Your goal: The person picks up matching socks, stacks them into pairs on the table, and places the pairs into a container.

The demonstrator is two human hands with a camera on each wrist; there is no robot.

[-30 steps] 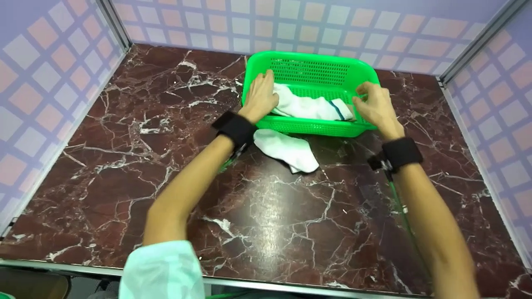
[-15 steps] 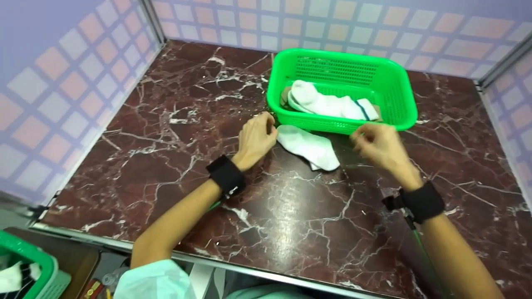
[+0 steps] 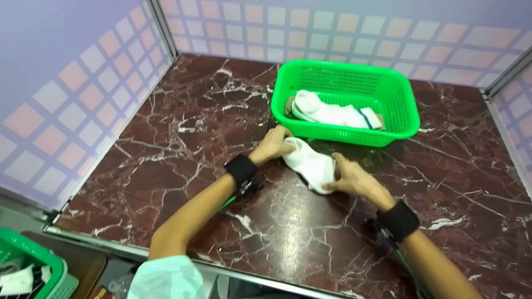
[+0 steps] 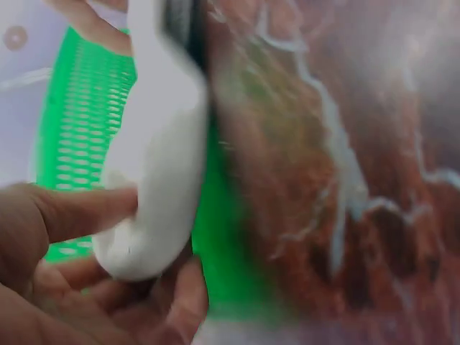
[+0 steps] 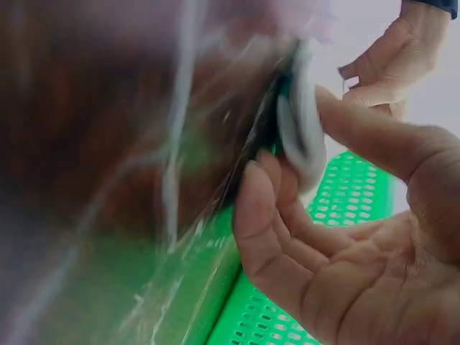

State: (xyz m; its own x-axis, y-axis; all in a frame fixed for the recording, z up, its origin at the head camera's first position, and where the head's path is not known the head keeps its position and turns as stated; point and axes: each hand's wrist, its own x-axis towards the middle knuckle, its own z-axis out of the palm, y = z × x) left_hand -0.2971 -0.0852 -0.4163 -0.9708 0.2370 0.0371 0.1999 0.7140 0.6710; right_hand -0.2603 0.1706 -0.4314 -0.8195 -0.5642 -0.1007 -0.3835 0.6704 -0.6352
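On the marbled table in the head view, a white sock (image 3: 311, 166) lies slantwise in front of the green basket. The left hand (image 3: 271, 146) pinches its upper-left end, and the left wrist view shows the thumb over the white fabric (image 4: 162, 136) with fingers beneath. At the lower-right end, the right hand (image 3: 355, 179) grips the sock between thumb and fingers. From the right wrist, the sock's edge (image 5: 305, 129) shows between thumb and fingertips. Inside the basket lies white sock fabric (image 3: 332, 115) with a dark blue stripe at one end.
The green perforated basket (image 3: 341, 135) stands behind the hands, near the tiled back wall (image 3: 324, 39). Below the table's front edge at lower left, another green basket (image 3: 54, 265) holds black and white fabric. Panels border the table on both sides.
Both hands have come away from the basket down to the loose sock and now hold its two ends. The sock has shifted slightly toward the person. The head view has swung left.
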